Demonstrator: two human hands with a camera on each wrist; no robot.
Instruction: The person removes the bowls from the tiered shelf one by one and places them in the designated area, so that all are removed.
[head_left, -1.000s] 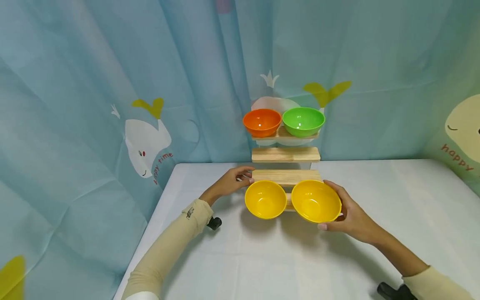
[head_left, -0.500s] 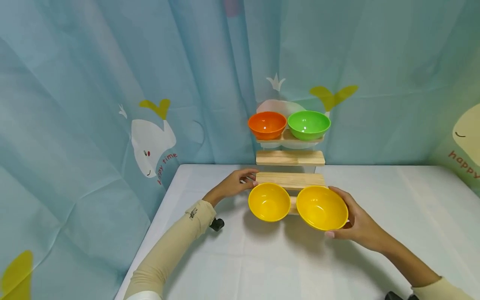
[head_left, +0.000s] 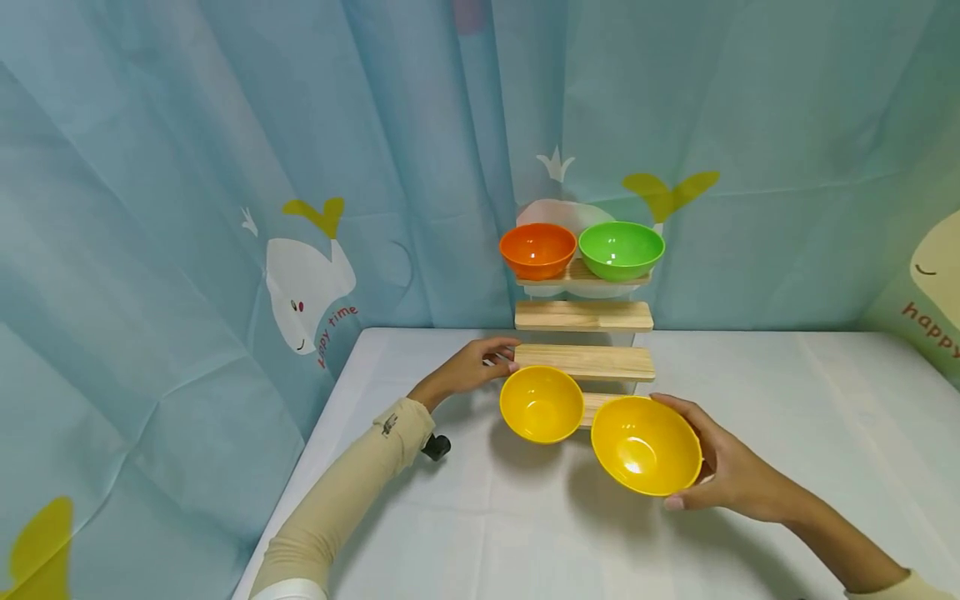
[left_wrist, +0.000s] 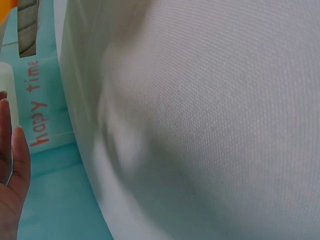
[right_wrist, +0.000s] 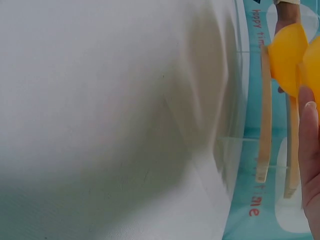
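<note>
One yellow bowl [head_left: 645, 446], right hand [head_left: 726, 468] curved round

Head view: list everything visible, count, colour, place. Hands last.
curtain: count unclear, printed blue, background
table: 1, white, foreground
shelves: 4, pale wood, centre
orange bowl: 1, orange, top shelf, left
green bowl: 1, green, top shelf, right
left yellow bowl: 1, yellow, bottom shelf, left
right yellow bowl: 1, yellow, in right hand
black object: 1, black, by left wrist
sleeves: 2, beige, lower left and lower right
left hand: 1, third shelf down, left end
right hand: 1, holding right yellow bowl
</note>
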